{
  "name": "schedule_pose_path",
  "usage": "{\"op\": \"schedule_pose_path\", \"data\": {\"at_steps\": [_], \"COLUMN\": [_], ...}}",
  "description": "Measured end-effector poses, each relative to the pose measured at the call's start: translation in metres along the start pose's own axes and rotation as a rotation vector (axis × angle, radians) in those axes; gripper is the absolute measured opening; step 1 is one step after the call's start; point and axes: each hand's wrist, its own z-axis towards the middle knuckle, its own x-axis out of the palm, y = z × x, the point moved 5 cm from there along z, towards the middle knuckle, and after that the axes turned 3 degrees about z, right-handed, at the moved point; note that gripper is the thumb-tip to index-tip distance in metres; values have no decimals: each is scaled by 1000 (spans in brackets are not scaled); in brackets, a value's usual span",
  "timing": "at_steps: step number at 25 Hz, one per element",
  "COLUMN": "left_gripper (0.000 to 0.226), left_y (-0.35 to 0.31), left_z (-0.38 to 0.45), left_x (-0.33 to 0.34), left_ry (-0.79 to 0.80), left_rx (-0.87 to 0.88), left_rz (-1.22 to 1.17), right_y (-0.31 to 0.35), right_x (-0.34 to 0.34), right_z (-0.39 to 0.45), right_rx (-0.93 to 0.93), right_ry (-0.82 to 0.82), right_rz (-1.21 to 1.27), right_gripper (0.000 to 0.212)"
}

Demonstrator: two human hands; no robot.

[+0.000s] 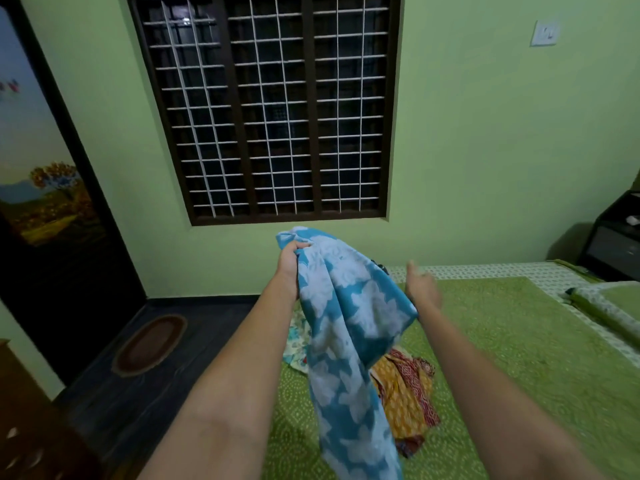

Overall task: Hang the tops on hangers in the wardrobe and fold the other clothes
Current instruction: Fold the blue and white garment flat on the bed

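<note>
Blue-and-white garment (346,327) is dangling above the bed (519,341), left hand (289,263) bunching its top; right hand (420,287) is blurring, grip unclear. One-handed hold risks slipping.

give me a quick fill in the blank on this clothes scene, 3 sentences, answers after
1. The left hand grips a blue and ____ patterned cloth.
2. An orange and red garment lies on the ____ bedspread.
3. The right hand, blurred, reaches out toward the cloth's ____ side.

Missing words: white; green; right
</note>
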Motion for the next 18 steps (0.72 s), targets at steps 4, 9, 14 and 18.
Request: {"op": "schedule_pose_path", "data": {"at_steps": [4, 9, 14, 18], "left_gripper": [17, 30, 76, 35], "left_y": [0, -4, -6, 38], "left_z": [-1, -9, 2, 2], "left_x": [-5, -30, -95, -122], "left_ry": [-33, 38, 53, 56], "left_rx": [11, 46, -56, -371], "left_rz": [12, 50, -19, 857], "right_y": [-55, -17, -2, 26], "right_x": [43, 61, 49, 44], "right_z": [-36, -28, -2, 8], "right_rx": [449, 185, 27, -5], "right_ry": [530, 601, 452, 532], "right_rz": [550, 720, 729, 640], "right_gripper": [90, 51, 41, 37]}}
